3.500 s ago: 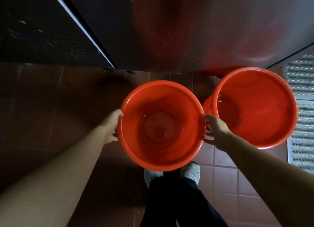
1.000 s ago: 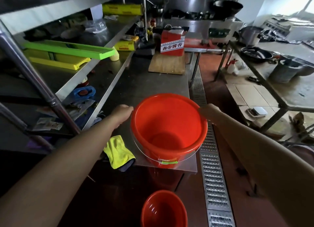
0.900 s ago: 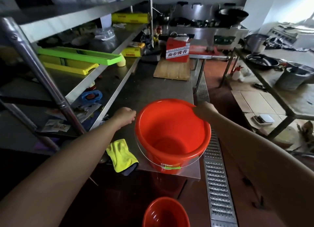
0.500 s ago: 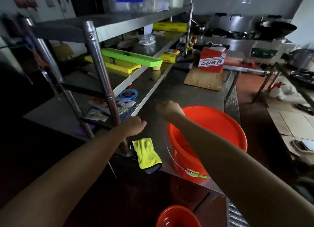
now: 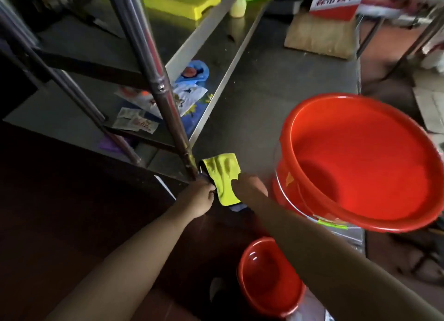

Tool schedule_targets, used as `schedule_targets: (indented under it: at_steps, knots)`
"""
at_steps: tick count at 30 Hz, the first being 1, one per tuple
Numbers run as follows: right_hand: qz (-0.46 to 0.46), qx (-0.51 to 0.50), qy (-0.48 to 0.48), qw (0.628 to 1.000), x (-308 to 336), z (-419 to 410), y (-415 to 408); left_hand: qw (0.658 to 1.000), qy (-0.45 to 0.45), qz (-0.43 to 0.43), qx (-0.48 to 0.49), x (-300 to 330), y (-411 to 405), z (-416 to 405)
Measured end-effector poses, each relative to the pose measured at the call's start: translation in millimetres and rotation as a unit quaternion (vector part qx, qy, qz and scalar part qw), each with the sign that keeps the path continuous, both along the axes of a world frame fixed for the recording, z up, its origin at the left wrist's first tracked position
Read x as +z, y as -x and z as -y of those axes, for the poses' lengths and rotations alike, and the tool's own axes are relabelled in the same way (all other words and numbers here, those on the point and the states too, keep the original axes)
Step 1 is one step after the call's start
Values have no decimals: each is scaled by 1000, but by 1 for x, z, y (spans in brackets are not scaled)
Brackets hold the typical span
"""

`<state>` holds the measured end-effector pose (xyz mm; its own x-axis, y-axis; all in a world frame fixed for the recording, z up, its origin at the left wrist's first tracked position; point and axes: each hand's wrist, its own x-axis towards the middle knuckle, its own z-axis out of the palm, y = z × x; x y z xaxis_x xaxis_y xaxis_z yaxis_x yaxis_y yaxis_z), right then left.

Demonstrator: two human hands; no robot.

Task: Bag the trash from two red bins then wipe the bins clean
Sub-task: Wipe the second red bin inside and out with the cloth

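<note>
Cloth: the yellow cloth (image 5: 222, 176) lies on the counter (image 5: 276, 80) edge, between both hands.
Right hand (image 5: 249, 187): touches the cloth; grip unclear.
Left hand (image 5: 198, 198): curled at the cloth's edge; grip unclear.
Big red bin (image 5: 360, 162): just right of them.

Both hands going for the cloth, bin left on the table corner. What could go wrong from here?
1. The red bin stands at the table's near corner, close beside the right hand; a forearm swing as the cloth lifts could tip it off.
2. The second bin sits on the floor directly below, so a fall may hit it.
3. The cloth lies against the rack post by the left hand; it may snag there.
</note>
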<state>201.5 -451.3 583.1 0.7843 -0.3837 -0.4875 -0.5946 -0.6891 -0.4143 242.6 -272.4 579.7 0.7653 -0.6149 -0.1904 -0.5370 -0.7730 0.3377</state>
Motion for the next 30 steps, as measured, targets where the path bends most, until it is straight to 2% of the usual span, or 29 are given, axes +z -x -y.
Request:
schedule_targets:
  at_steps: [3,7,11,14,16,18,21,25,30]
  knots:
    - [23,-34,26,999,-40,4,-11,995,-10,44,-84,-40,-8,10]
    - [36,-68,1,997,-80,9,-26,994,-36,37,-101,-81,-11,15]
    - [13,-146,-38,989,-101,9,-41,992,25,57,-109,-97,-5,12]
    - [-20,-158,-62,985,-105,6,-44,985,63,68,-146,-104,1,2]
    - [-4,-168,-106,980,-103,6,-40,983,79,61,-152,-105,1,-4]
    - [32,-149,-121,981,-94,4,-30,982,110,46,-146,-101,0,-9]
    - [54,-82,-96,991,-71,0,-6,981,160,70,-86,-84,-2,-13]
    - [79,-31,-85,993,-36,-4,36,978,173,119,-22,-48,10,-12]
    - [122,31,-75,989,8,-2,92,977,184,106,-7,15,49,-6]
